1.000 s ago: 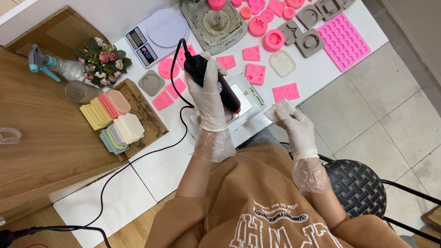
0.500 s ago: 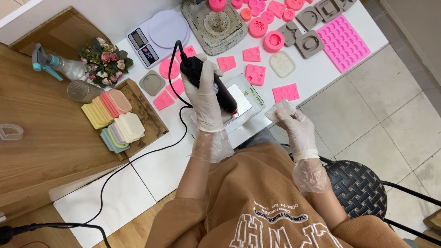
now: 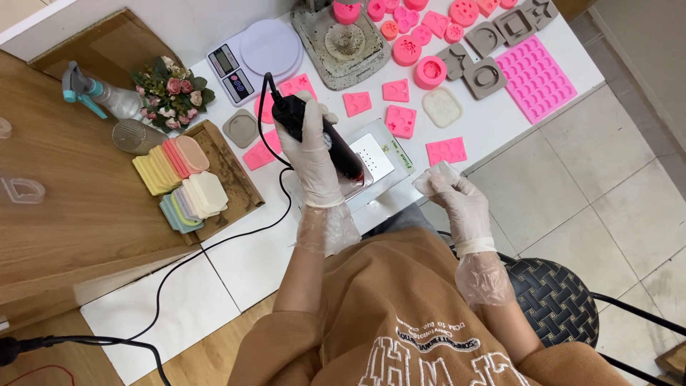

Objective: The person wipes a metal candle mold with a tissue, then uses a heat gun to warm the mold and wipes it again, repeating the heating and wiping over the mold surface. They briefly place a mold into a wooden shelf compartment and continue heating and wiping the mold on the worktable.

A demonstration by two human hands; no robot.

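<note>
My left hand [image 3: 313, 154], in a thin clear glove, grips a black corded heat gun [image 3: 321, 136] held low over a white tabletop sealing unit [image 3: 386, 154]. My right hand [image 3: 461, 200], also gloved, holds a small piece wrapped in clear film [image 3: 434, 177] at the table's near edge, right of the white unit. The gun's nozzle end is hidden behind my left hand. Pink silicone molds [image 3: 400, 120] lie around the white unit.
A white kitchen scale [image 3: 256, 56], a flower bunch [image 3: 171, 89], a spray bottle [image 3: 96, 91] and a glass [image 3: 136, 136] stand to the left. A wooden tray [image 3: 239, 187] holds stacked pastel bars [image 3: 182, 182]. Grey and pink molds [image 3: 532, 75] fill the far right; a black cable [image 3: 214, 246] trails left.
My left hand has shifted the heat gun slightly; the right hand stays by the table edge with the wrapped piece.
</note>
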